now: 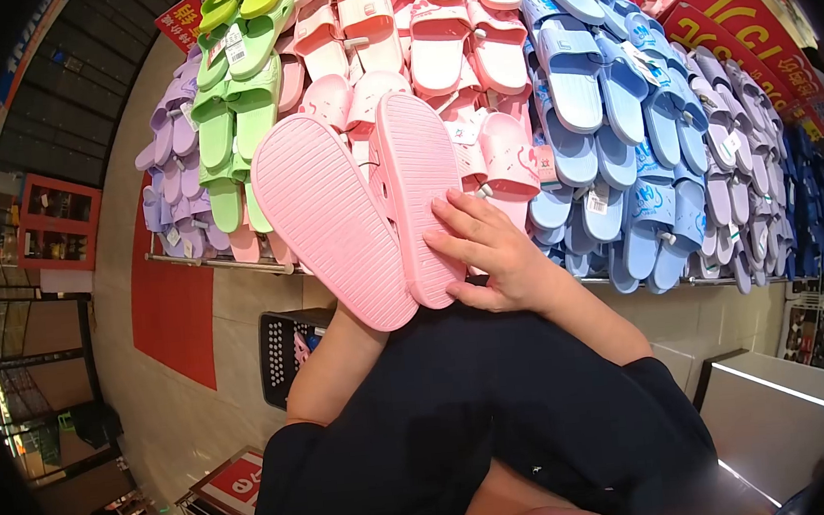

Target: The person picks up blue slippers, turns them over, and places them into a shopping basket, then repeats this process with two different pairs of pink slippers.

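Note:
A pair of pink slippers is held up in front of me, ribbed soles facing my view. My right hand grips the narrower-looking right slipper, its fingers lying across the sole and the thumb near the heel. The two slippers overlap at the heels, and a thin dark tie shows between them. My left forearm goes up behind the left slipper, which hides the left hand and its fingers.
Behind hang rows of slippers: green, pink, blue and purple, on a rack with a metal rail. Red price signs stand at upper right. A black basket sits on the floor below left.

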### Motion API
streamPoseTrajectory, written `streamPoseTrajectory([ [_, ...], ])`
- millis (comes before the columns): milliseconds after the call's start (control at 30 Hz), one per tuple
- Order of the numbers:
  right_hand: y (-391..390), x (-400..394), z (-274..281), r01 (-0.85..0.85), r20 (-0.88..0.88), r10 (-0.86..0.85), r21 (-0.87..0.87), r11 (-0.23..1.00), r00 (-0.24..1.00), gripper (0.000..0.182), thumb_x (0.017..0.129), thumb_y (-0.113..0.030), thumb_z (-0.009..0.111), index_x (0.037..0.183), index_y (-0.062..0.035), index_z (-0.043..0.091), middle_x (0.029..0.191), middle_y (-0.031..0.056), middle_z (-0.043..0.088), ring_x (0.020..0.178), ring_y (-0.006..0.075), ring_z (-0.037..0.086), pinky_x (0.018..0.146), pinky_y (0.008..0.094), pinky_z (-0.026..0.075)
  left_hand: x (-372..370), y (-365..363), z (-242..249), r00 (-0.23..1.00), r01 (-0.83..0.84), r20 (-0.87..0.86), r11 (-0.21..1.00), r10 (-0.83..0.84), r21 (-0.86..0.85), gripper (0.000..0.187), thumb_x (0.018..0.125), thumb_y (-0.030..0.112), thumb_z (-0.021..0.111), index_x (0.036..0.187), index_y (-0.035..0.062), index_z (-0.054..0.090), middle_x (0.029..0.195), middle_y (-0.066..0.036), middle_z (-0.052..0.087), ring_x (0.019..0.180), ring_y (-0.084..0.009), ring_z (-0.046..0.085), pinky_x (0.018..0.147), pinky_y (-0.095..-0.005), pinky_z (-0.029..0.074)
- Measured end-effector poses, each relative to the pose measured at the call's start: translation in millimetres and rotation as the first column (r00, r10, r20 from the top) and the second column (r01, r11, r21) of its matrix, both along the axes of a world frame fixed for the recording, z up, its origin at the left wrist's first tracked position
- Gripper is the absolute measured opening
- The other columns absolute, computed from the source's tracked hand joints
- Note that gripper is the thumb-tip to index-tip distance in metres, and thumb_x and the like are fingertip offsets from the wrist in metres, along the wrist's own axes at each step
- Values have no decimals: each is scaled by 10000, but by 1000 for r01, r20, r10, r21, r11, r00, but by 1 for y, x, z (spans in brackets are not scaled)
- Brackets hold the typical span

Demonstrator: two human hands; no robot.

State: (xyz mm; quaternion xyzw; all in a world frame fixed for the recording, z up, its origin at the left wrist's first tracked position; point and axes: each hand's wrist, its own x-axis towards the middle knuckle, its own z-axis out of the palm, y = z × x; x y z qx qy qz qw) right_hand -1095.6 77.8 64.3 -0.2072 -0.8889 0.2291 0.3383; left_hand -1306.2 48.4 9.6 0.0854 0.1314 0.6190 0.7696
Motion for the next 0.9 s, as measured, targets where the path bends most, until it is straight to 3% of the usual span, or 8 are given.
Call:
streamPoseTrajectory([
  [167,-1,5,-1,-7,28,9,-55,998,1000,714,733,-258,801,1372,-68,545,1495,197,433,1379,418,403,1102,502,372,-2,-2,-1,1000,3,-2,1000,-3,2,429,960,406,603,1174,40,536,1085,-80,597,1065,-246,615,895,-415,547],
  [467,-4,0,-20,-47,-100,34,-141,989,994,853,717,-264,839,1433,-39,432,1543,232,338,1407,447,352,1143,494,335,-5,-1,-4,1000,2,15,1000,-2,-6,406,967,398,592,1163,47,532,1073,-74,591,1049,-235,612,903,-411,540],
  [567,-5,0,-16,-50,-110,39,-102,994,993,858,714,-259,848,1435,-48,435,1541,233,342,1411,456,343,1139,498,337,-2,2,-3,1000,-4,28,1000,4,-12,399,969,396,588,1160,50,531,1069,-72,589,1044,-231,611,905,-409,538],
  [667,0,6,-26,-120,-100,125,50,991,987,870,698,-274,867,1430,-56,451,1553,257,299,1433,458,303,1141,495,327,3,7,-3,999,-18,37,1000,19,-21,391,971,393,584,1156,53,529,1065,-70,587,1039,-228,610,908,-408,536],
  [767,-3,2,-34,-29,-235,33,20,999,971,976,719,-289,868,1496,-45,329,1578,265,235,1456,427,278,1157,480,293,6,10,-3,998,-33,47,999,34,-28,384,974,391,581,1153,55,528,1061,-68,585,1034,-224,608,910,-406,534],
  [800,-2,-2,-32,-122,-322,62,-168,978,945,1007,733,-283,864,1510,-41,271,1582,262,225,1458,413,277,1163,470,280,5,12,-2,998,-38,51,999,39,-24,381,974,390,579,1151,56,528,1060,-68,585,1032,-223,608,911,-406,533],
  [867,0,-12,-26,-332,-499,54,-489,806,865,1072,761,-272,854,1540,-33,156,1589,258,205,1462,385,275,1175,451,254,2,13,1,997,-46,62,999,47,-18,376,976,388,577,1149,58,527,1057,-67,583,1028,-220,607,913,-405,532],
  [900,0,-13,-28,-360,-472,50,-593,720,880,1125,806,-217,819,1549,-28,-4,1577,229,240,1435,339,325,1176,422,255,-1,14,3,996,-54,67,998,55,-15,374,977,387,576,1148,59,526,1056,-66,583,1027,-219,607,914,-404,531],
])
